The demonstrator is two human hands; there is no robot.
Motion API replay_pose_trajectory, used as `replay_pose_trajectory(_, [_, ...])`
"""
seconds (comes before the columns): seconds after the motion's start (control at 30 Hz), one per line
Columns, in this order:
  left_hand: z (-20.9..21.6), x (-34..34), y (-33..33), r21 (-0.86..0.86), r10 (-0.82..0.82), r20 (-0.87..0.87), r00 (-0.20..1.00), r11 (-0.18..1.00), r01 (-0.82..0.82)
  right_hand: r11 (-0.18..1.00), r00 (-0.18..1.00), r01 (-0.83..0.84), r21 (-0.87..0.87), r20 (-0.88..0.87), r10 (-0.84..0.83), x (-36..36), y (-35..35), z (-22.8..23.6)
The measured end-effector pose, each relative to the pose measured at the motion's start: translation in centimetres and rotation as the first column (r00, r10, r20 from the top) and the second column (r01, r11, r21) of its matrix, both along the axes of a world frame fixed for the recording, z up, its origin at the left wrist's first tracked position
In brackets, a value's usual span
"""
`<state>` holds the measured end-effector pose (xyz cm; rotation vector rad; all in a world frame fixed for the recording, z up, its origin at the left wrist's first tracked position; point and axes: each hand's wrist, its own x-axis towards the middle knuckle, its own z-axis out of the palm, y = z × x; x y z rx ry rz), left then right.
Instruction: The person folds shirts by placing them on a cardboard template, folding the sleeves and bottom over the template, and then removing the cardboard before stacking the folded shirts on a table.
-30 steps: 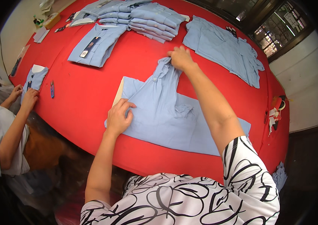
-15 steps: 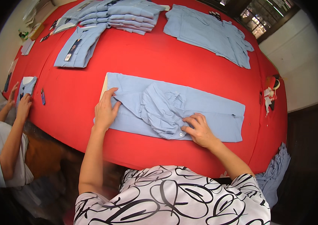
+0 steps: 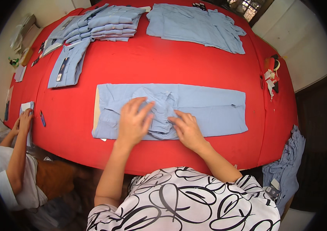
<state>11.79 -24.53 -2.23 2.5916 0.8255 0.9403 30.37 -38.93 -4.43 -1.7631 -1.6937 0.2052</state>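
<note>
A light blue shirt (image 3: 209, 101) lies folded into a long strip across the red table (image 3: 163, 65) in front of me. A pale cream board edge (image 3: 96, 109) shows at its left end. Thin, crumpled cloth (image 3: 161, 125) of the shirt is bunched on top, left of the middle. Over this bunch hovers my left hand (image 3: 131, 122), open, fingers apart and slightly blurred. My right hand (image 3: 188, 133) has its bent fingertips at the right side of the bunch, thumb apart from them; no grip on the cloth shows.
Stacked folded shirts (image 3: 113, 29) and a tagged one (image 3: 69, 65) lie far left. Loose blue garments (image 3: 194, 27) spread far right. Tape and scraps (image 3: 273, 75) sit at the right edge. A co-worker's hands (image 3: 24, 119) are at the left, near a blue cutter (image 3: 42, 118).
My left hand has moved right from the shirt's left end to the bunched cloth. My right hand has shifted left, closer to it. The bunch is more compact and the view has shifted.
</note>
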Motion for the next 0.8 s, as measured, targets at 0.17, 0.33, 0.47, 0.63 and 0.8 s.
replay_pose_trajectory(0.17, [-5.1,0.6,-0.2,-0.131,0.036,0.004,0.999,0.991,-0.035,0.954,0.955,-0.291,0.067,0.074,0.286,-2.6,0.2,0.7])
replay_pose_trajectory(0.33, [-5.7,0.8,0.1,-0.215,0.027,0.158,0.987,0.977,0.008,0.94,0.946,-0.325,0.101,0.034,0.323,-3.9,0.4,0.2])
replay_pose_trajectory(0.47, [-5.2,1.0,-0.1,-0.127,0.032,0.052,0.998,0.992,-0.025,0.988,0.991,-0.105,0.117,-0.073,0.114,-1.1,1.0,-0.5])
replay_pose_trajectory(0.63, [-5.0,1.2,-0.1,-0.091,0.037,-0.004,0.999,0.995,-0.038,0.97,0.825,0.18,-0.162,-0.512,-0.239,1.3,4.5,0.4])
replay_pose_trajectory(0.8, [-5.4,1.3,-0.2,-0.03,0.066,-0.061,0.996,0.997,-0.068,0.968,0.957,0.159,-0.195,-0.209,-0.2,1.4,6.8,-0.7])
